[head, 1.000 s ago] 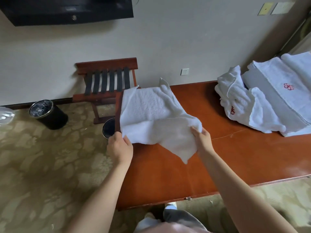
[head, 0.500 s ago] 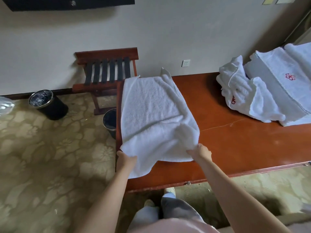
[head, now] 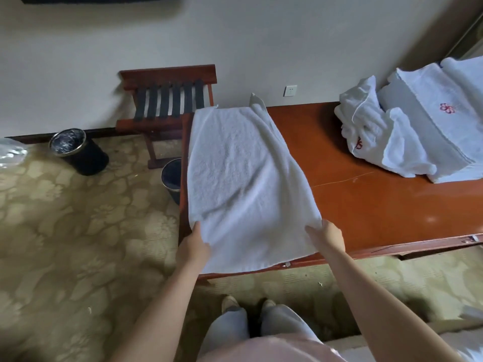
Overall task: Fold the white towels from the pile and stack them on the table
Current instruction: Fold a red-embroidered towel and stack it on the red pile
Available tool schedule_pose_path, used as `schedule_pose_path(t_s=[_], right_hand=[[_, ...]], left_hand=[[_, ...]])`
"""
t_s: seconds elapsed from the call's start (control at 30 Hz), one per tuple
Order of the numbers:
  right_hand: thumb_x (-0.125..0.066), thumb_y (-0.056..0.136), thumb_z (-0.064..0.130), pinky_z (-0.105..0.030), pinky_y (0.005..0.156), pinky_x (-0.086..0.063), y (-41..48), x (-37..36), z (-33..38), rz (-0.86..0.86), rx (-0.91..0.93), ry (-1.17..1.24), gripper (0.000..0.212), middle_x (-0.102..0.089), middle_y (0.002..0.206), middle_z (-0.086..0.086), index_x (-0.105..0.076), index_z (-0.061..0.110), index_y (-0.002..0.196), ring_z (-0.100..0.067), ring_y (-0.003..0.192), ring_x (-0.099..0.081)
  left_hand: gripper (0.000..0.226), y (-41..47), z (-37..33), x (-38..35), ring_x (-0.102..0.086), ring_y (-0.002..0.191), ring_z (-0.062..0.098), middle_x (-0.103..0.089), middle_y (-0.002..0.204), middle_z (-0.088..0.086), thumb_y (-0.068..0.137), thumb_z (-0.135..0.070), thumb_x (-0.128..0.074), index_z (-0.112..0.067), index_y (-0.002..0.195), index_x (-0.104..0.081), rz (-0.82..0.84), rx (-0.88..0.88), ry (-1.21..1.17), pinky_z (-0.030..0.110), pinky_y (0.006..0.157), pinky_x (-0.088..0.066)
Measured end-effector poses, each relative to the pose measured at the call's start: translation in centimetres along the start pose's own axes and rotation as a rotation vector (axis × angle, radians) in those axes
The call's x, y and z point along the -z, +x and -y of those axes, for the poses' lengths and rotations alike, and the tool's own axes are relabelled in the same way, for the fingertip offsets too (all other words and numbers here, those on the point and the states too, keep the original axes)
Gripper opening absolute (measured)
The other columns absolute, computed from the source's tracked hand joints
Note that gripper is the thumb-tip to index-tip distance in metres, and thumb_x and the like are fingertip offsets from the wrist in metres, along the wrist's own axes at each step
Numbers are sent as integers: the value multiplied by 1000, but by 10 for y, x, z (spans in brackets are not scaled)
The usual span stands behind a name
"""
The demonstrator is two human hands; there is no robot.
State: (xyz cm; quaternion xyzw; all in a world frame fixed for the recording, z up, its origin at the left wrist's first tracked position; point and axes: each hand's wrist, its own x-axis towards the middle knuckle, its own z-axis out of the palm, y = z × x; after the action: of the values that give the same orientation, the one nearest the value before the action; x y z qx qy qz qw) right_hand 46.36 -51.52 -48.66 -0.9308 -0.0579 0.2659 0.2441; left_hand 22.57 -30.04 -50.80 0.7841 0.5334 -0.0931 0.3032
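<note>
A white towel (head: 243, 178) lies spread lengthwise over the left end of the reddish wooden table (head: 379, 205), its near edge hanging past the table's front. My left hand (head: 194, 246) grips the towel's near left corner. My right hand (head: 328, 237) grips the near right corner. At the table's far right sits the pile of white towels (head: 379, 137), some with red embroidery, beside larger folded white towels (head: 449, 118).
A wooden luggage rack (head: 170, 100) stands against the wall left of the table. One black bin (head: 78, 150) is on the patterned carpet, another bin (head: 171, 176) sits by the table's left end. My legs and shoes are below the table's front edge.
The towel was held up bunched a second ago. Both hands pulled it toward me and laid it flat and stretched along the table.
</note>
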Motion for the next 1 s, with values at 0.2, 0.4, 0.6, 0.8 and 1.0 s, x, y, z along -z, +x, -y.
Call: schedule_pose_path(t_s=[0.2,0.4,0.6,0.8,1.0], right_hand=[[-48,88,14,-31,69,-45,-3,18,-47,57,-128,-210,30,-64,101,-11,-58,7,115,-30,87,-60],[-51,82,12,-40,85,-42,-15,8,-55,-137,281,-471,45,-46,125,-9,-44,15,126,-29,111,-43],[-63,79,39,-36,102,-35,-25,-26,-73,2,714,-612,51,-48,122,-3,-51,18,124,-25,116,-44],[-65,70,7,-41,101,-39,-14,-33,-93,-98,882,-798,60,-52,121,-11,-53,13,128,-31,112,-50],[-58,76,10,-40,87,-40,-10,-24,-84,-104,833,-786,49,-55,112,-6,-54,15,125,-28,101,-51]], left_hand=[[59,-29,17,-29,-49,119,30,-39,143,10,95,-16,-37,-26,150,-19,35,172,112,43,92,-49],[32,-59,2,-55,-32,111,26,-36,125,8,82,-27,-57,-17,112,-52,-274,89,304,37,89,-42],[25,-87,-1,-93,-48,101,26,-53,109,7,83,-23,-62,-12,105,-57,-261,-189,366,35,79,-45],[68,-79,-3,-108,-35,117,23,-32,134,7,77,-42,-68,-19,131,-34,-267,-207,574,35,93,-35],[64,-63,-8,-103,-40,108,23,-36,128,9,76,-20,-68,-18,130,-32,-269,-194,709,32,88,-40]])
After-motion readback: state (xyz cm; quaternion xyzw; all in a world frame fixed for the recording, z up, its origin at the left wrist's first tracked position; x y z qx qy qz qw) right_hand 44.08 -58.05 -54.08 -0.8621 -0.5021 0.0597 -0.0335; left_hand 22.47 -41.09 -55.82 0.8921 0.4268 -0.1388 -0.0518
